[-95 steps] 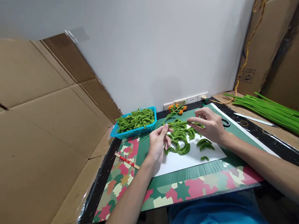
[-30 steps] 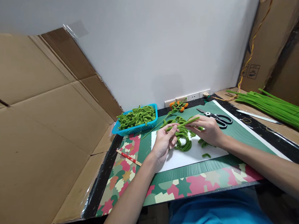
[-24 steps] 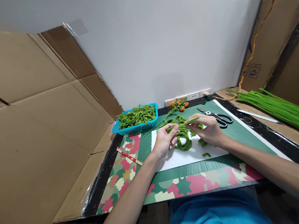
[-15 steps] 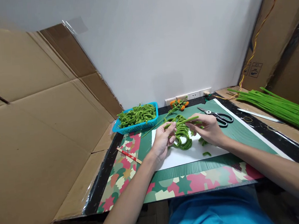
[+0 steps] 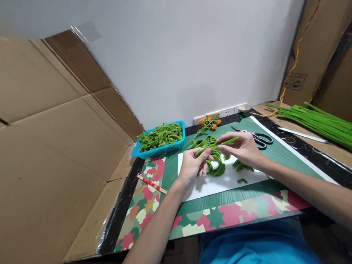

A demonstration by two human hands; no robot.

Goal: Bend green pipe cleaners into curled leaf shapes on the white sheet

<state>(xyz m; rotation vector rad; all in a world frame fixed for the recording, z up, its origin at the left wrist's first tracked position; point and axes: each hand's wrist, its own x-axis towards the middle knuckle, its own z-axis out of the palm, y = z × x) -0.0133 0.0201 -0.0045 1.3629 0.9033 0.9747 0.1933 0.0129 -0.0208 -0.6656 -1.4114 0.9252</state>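
A fuzzy green pipe cleaner is stretched between my two hands above a white sheet of paper. My left hand pinches its left part between thumb and fingers. My right hand grips it farther right, and its end pokes out past the fingers. Curled green pipe cleaners lie on the paper below, partly hidden by my hands. Several short bent pieces rest under my right hand, with one small bent piece nearer to me.
A blue basket full of curled green pieces stands at the back left. Behind my hands lies an orange-and-green pipe-cleaner sprig. Black-handled scissors are at the right, beyond them a bundle of long green stems. Red-wrapped chopsticks lie left.
My hands have drawn closer together on the pipe cleaner, the left one shifting slightly right. The view has moved a little; the things on the table stay put.
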